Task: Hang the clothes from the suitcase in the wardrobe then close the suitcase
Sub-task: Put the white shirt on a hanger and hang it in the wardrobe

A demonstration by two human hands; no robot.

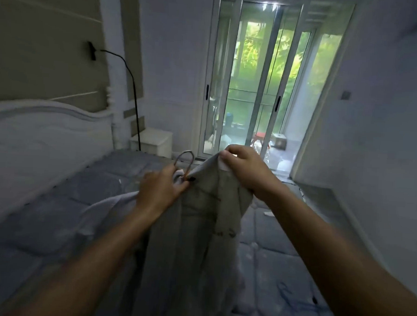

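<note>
Mattress (54,222) quilting in blue-grey spreads under both arms, with a white headboard (35,129) at the left and a small white nightstand (153,140) by its far corner. A black cable (135,105) arcs down the wall to the floor beside the nightstand. Straight ahead stands a sliding glass door (254,87). Behind its panes are a red object (259,136), a box (279,140) and green foliage. A grey switch (345,95) sits on the right wall.

Held up over the mattress, a pale shirt (199,229) hangs between the hands and hides the middle of the bed. The left hand (161,189) grips the neck of a hanger (185,160) together with the collar, the hook standing above its knuckles. The right hand (243,169) pinches the shirt's upper edge, thumb beside a white label (224,166) too blurred to read.
</note>
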